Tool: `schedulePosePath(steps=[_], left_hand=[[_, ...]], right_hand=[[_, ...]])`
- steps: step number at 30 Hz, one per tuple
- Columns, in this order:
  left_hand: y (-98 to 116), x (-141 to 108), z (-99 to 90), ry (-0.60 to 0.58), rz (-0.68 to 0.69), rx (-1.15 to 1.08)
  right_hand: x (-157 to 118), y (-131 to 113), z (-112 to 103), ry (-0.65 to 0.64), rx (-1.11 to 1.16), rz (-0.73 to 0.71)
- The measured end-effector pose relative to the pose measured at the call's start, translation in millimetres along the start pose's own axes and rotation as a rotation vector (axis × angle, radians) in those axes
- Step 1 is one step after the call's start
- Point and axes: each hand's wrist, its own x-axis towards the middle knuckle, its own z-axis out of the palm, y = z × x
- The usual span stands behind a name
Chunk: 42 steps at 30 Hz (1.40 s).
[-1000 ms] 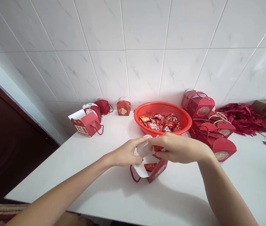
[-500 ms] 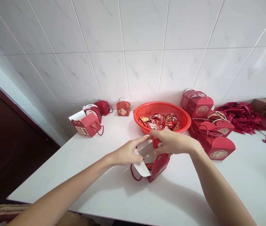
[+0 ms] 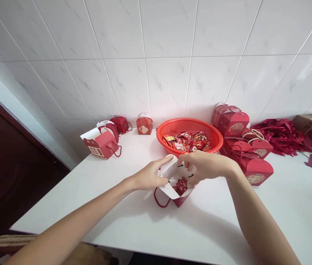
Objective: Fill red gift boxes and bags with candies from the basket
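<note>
An open red box [image 3: 181,200] with a white inside and a red cord handle stands on the white table, with red wrapped candies [image 3: 180,186] inside. My left hand [image 3: 152,175] grips its left side, thumb on the white flap and fingers behind it. At the right side of the opening is my right hand [image 3: 200,167], its fingers curled over the box's edge; no candy shows in it. Just behind the hands sits a red plastic basket [image 3: 163,127] holding several wrapped candies [image 3: 197,140].
Several red boxes stand at the back left [image 3: 102,145] and beside the basket at the right [image 3: 258,171]. Dark red ribbon-like material [image 3: 280,136] lies farther right, near a cardboard box [image 3: 305,123]. A tiled wall [image 3: 167,88] rises behind the table [image 3: 117,213].
The red packet in my right hand's fingers no longer shows there, and candies are now visible in the box. The box's right flap has been moved outward and its opening is wider.
</note>
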Motion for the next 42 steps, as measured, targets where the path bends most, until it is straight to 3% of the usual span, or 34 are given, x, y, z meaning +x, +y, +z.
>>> schedulePosePath(steps=[4, 8, 15, 18, 25, 28, 34, 39, 42], left_hand=[[-4.1, 2.6, -0.4, -0.018, -0.055, -0.091], [-12.9, 6.0, -1.0, -0.123, -0.103, -0.236], [-22.9, 10.5, -4.1, -0.327, -0.002, -0.282], [-22.5, 10.6, -3.2, -0.352, 0.009, -0.227], [-26.2, 11.7, -0.4, -0.293, -0.023, -0.168], [-27.1, 14.7, 0.6, -0.193, -0.012, -0.1], [-19.2, 16.2, 0.5, 0.022, 0.147, 0.212], [2.9, 25.6, -13.9, 0.278, 0.352, 0.389], [14.3, 52.3, -25.8, 0.276, 0.38, 0.378]], right_hand=[[-6.3, 6.2, -3.7, 0.047, -0.01, 0.081], [-5.3, 8.6, -5.2, 0.071, -0.079, 0.165], [-11.6, 1.9, -2.9, 0.091, -0.168, 0.246], [-17.8, -0.2, -1.9, 0.11, -0.239, 0.251], [-9.9, 4.7, 0.6, 0.084, -0.345, 0.307], [-6.9, 10.7, -1.0, 0.127, -0.345, 0.294], [-25.0, 16.9, -10.8, 0.321, -0.177, 0.228], [-38.4, 30.2, -22.0, 0.518, -0.12, 0.142], [-24.6, 45.3, -26.1, 0.724, -0.055, 0.068]])
